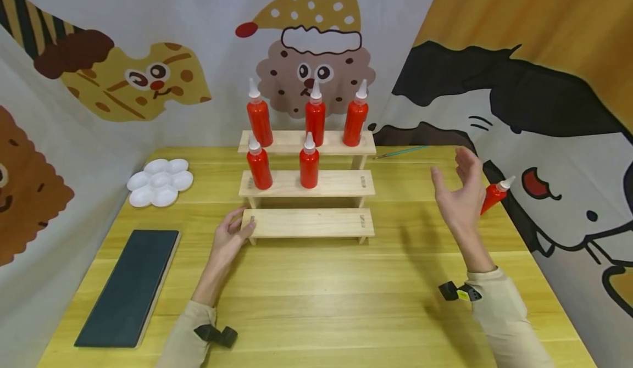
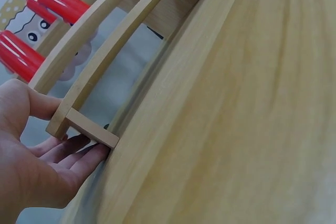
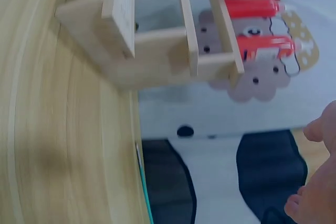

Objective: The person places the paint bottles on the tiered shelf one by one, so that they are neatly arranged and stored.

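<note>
A three-tier wooden display stand (image 1: 306,222) stands at the middle of the table. My left hand (image 1: 231,233) grips the left end of its lowest shelf (image 2: 86,80), thumb on top and the other fingers underneath. Three red squeeze bottles with white nozzles line the top shelf, one of them this bottle (image 1: 355,121) on the right. Two more, including this red bottle (image 1: 309,167), stand on the middle shelf. My right hand (image 1: 460,198) is raised on the right, thumb and fingers spread apart around nothing. Behind it, partly hidden, is another red bottle (image 1: 494,195).
A white flower-shaped palette (image 1: 160,181) lies at the back left. In front of it is a dark rectangular board (image 1: 129,285). A thin teal paintbrush (image 1: 403,151) lies along the back edge, right of the stand. Printed cloth (image 1: 222,55) hangs behind the table.
</note>
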A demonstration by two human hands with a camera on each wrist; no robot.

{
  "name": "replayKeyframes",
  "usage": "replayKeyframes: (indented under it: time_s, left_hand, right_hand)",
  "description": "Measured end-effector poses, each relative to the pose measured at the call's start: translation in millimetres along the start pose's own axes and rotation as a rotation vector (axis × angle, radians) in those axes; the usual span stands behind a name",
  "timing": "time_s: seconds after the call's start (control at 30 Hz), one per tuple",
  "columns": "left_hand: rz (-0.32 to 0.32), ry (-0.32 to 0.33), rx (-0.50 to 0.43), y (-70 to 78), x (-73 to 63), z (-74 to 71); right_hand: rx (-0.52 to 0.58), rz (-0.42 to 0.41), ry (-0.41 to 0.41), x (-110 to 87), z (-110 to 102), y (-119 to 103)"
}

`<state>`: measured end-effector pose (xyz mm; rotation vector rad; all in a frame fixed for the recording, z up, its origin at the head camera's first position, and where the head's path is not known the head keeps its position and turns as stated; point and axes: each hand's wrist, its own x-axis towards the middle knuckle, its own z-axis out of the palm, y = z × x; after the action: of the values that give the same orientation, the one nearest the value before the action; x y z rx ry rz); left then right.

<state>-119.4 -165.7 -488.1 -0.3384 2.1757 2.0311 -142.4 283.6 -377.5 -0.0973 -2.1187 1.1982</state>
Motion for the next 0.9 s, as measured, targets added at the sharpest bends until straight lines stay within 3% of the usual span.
replayKeyframes:
  time_s: [0.2, 0.33, 0.57, 0.9]
  left_hand:
    - [0.006, 0.004, -0.015, -0.5, 0.3, 0.5]
    - [0.002, 0.003, -0.023, -0.1, 0.0, 0.6]
    - [0.016, -0.005, -0.045, -1.4, 0.3, -0.1]
    - [0.003, -0.012, -0.030, -1.3, -0.5, -0.2]
  right_hand:
    - [-0.046, 0.033, 0.132, 7.9, -20.6, 19.1]
    - [-0.113, 0.131, 0.185, 14.1, -34.2, 31.4]
    - [-0.121, 0.284, 0.233, 16.8, -54.0, 63.4]
    - [-0.115, 0.472, 0.255, 16.2, -63.3, 105.9]
